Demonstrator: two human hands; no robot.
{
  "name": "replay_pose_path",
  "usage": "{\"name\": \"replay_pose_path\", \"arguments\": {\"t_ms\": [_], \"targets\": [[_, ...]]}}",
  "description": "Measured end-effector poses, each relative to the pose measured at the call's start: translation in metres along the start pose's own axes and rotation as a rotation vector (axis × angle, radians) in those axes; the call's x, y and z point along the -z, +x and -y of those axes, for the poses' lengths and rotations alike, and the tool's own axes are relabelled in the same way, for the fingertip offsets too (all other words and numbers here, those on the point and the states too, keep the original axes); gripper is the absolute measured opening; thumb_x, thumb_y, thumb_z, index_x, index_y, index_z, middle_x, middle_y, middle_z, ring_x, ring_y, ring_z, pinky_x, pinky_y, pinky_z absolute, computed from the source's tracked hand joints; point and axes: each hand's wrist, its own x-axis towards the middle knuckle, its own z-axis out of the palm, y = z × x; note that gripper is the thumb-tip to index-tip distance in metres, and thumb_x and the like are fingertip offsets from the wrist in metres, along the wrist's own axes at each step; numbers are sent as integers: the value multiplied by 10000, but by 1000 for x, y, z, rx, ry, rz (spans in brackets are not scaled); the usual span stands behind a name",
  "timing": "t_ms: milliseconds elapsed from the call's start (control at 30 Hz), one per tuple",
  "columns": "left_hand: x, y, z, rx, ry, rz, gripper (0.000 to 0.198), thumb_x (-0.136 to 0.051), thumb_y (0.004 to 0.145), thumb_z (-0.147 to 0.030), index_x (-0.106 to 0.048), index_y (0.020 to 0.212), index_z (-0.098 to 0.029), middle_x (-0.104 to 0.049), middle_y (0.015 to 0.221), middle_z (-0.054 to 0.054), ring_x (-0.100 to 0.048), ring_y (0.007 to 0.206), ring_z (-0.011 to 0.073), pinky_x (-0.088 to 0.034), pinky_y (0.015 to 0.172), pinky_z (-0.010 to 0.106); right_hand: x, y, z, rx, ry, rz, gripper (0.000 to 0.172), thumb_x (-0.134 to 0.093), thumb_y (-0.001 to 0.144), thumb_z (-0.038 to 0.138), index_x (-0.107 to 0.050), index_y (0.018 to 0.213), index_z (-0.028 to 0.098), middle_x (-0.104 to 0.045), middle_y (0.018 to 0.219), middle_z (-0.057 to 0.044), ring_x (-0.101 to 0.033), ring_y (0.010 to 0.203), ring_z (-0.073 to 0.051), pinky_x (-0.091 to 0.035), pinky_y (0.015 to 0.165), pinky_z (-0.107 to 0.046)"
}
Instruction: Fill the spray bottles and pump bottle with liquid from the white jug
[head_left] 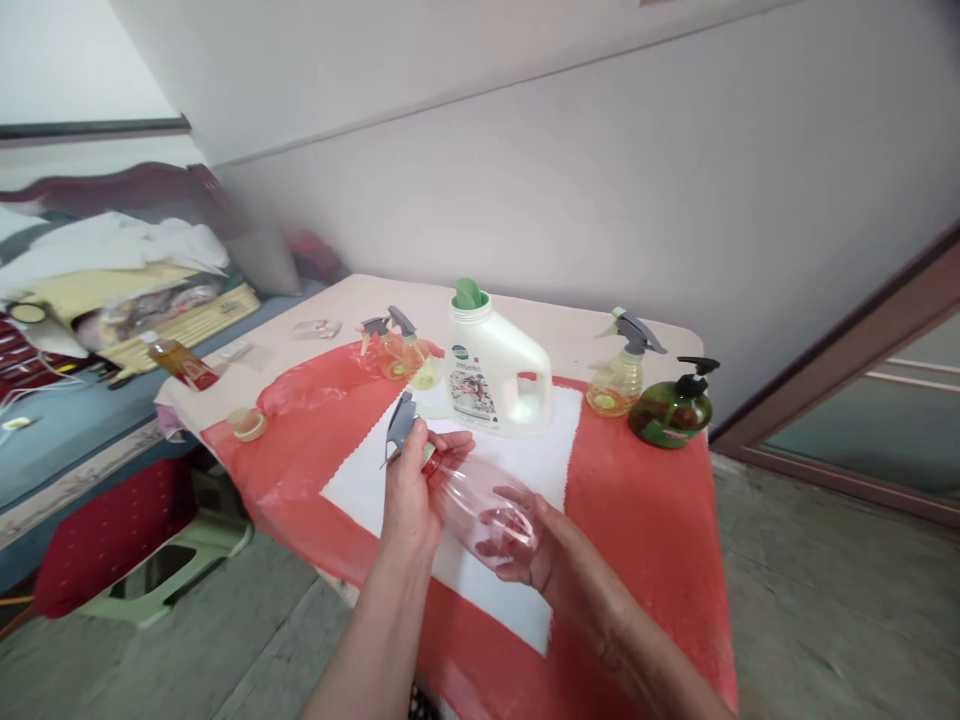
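1. The left hand (411,490) is wrapping around the neck of a see-through spray bottle (480,490), its thumb lying along the side, just below the grey trigger head (400,425).
2. The right hand (553,548) is cupping the bottle's base, its curled fingers showing through the plastic.
3. The bottle is tilting between both hands, its trigger head pointing up and away to the left, above a zigzag-edged white cloth (517,610).
4. Beyond it, a white detergent jug (487,365) is standing on the cloth's far part, a green piece (469,293) sitting in its mouth.
5. Left of the jug, two small spray bottles (401,358) are standing close together.
6. To the right, another small spray bottle (619,385) is standing just beside a green pump bottle (671,412).
7. Red plastic sheeting (637,540) is covering much of the pale table (337,300).
8. Near the left edge, a bottle of amber liquid (180,360) is leaning.
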Motion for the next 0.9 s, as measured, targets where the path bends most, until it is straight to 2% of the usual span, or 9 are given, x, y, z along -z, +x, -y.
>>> {"name": "replay_pose_path", "arguments": {"t_ms": [200,300,467,533,600,633,733,800,900], "targets": [[2,4,1,44,-35,-59,414,-745,703,-525,-531,633,-178,-717,791,82,-697,777,215,-514,858,380,1,-2,-1,292,-227,-116,713,-847,598,462,-552,1222,282,-536,1344,-103,-606,1101,-284,-485,898,-424],[2,5,2,41,-31,-80,422,-750,691,-532,-526,639,-178,-716,801,81,-697,781,217,-521,836,371,4,-3,-5,444,-441,-98,741,-837,624,444,-501,1267,291,-516,1364,-113,-563,1168,-302,-492,941,-470],[3,5,2,109,-84,-128,393,-754,707,-490,-521,652,-178,-718,805,79,-696,765,193,-537,794,319,9,-7,-20,1128,-1295,-187,739,-672,809,182,-327,1441,347,-384,1463,-108,-351,1376,-323,-383,1083,-564],[4,7,1,120,-108,-146,385,-750,713,-480,-521,651,-177,-709,768,70,-689,720,177,-541,779,310,9,-10,-24,1250,-1437,-160,776,-676,817,194,-286,1470,351,-330,1498,-113,-306,1399,-343,-376,1083,-588],[5,8,0,86,-128,-146,377,-753,712,-463,-520,645,-174,-699,727,66,-684,700,171,-539,771,302,8,-11,-23,1162,-1321,-111,810,-704,814,354,-253,1486,319,-300,1522,-132,-288,1408,-362,-364,1088,-602],[5,8,-1,63,-132,-143,374,-754,710,-456,-522,642,-172,-695,713,67,-685,700,173,-537,766,299,7,-11,-21,1045,-1181,-105,807,-683,818,450,-251,1484,306,-292,1532,-137,-291,1409,-360,-357,1095,-597],[5,7,-2,9,-108,-116,366,-749,711,-451,-532,632,-167,-694,696,74,-685,695,182,-534,744,301,6,-6,-10,515,-590,-117,667,-476,870,656,-359,1405,275,-397,1477,-141,-422,1339,-327,-407,1063,-540],[5,5,-2,-27,-53,-74,351,-742,720,-442,-552,635,-160,-698,699,79,-682,683,185,-533,735,310,4,-2,-3,141,-225,-55,672,-361,870,727,-428,1327,239,-518,1357,-162,-565,1192,-315,-496,946,-498],[3,1,0,-79,25,7,327,-734,732,-426,-584,645,-149,-696,693,79,-677,672,189,-532,733,324,1,0,-1,-137,32,99,678,-409,843,742,-449,1290,233,-626,1170,-142,-676,958,-284,-540,766,-416]]}}
